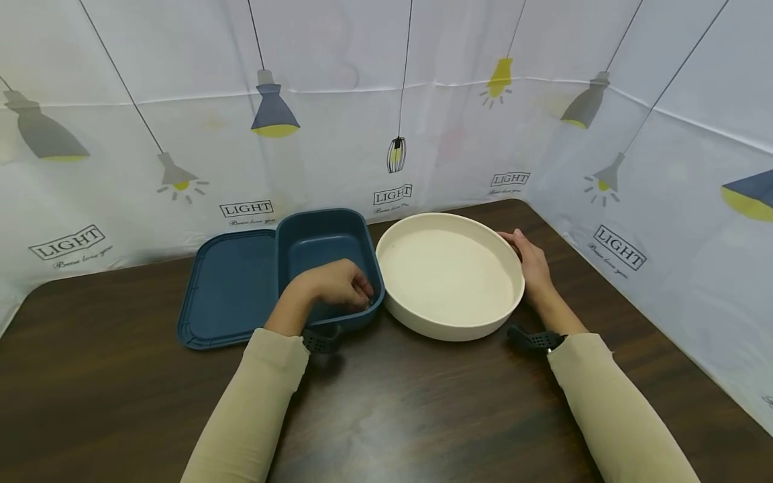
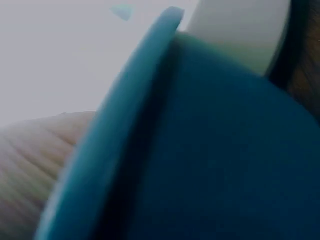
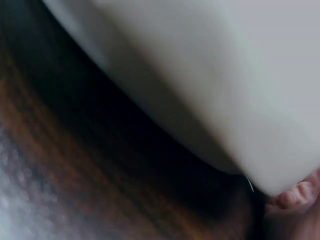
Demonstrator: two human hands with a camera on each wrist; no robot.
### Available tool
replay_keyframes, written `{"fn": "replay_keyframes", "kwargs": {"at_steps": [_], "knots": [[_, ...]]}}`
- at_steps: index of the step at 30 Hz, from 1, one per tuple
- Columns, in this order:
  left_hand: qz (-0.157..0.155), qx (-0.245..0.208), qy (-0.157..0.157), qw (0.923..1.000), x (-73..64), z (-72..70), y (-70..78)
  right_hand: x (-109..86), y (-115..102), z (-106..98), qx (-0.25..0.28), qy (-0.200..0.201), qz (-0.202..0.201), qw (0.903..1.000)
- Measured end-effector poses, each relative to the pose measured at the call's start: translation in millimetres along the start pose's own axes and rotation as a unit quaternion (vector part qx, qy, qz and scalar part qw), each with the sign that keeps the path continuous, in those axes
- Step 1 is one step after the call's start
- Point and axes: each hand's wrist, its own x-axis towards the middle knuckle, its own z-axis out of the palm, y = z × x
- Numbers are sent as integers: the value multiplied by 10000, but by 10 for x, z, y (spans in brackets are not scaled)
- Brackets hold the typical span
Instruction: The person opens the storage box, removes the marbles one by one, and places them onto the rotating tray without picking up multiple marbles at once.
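My left hand (image 1: 339,284) reaches down into a deep blue rectangular container (image 1: 329,218), near its front right corner. Its fingers bend downward, fingertips close to the inner wall; I cannot tell whether they pinch something small there. In the left wrist view the container's outer wall (image 2: 225,145) fills much of the picture, with part of the hand (image 2: 37,165) behind the rim. On the right, a wide round cream dish (image 1: 449,268) stands against the container. My right hand (image 1: 531,265) lies along the dish's right outer side, fingers reaching around it below the rim. Its thumb is hidden.
A flat blue lid (image 1: 232,288) lies left of the container, partly beneath its edge. All stand on a dark wooden table (image 1: 410,416). A white curtain (image 1: 338,154) printed with lamps hangs behind and along the right. Both wrists wear black straps (image 1: 537,337).
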Motion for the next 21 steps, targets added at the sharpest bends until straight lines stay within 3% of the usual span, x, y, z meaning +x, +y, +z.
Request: {"fn": "replay_keyframes", "kwargs": {"at_steps": [6, 10, 14, 21], "knots": [[-176, 449, 433, 9979, 40, 75, 51, -35, -42, 8, -82, -47, -26, 10000], [-146, 750, 542, 9956, 61, 101, 73, -88, -134, 38, -92, -28, -22, 10000], [-87, 807, 544, 9952, 62, 102, 88, -101, -139, 30, -108, 4, -32, 9999], [-160, 625, 675, 9956, 31, 47, 57, 45, 76, -43, -290, 69, 43, 9995]]}}
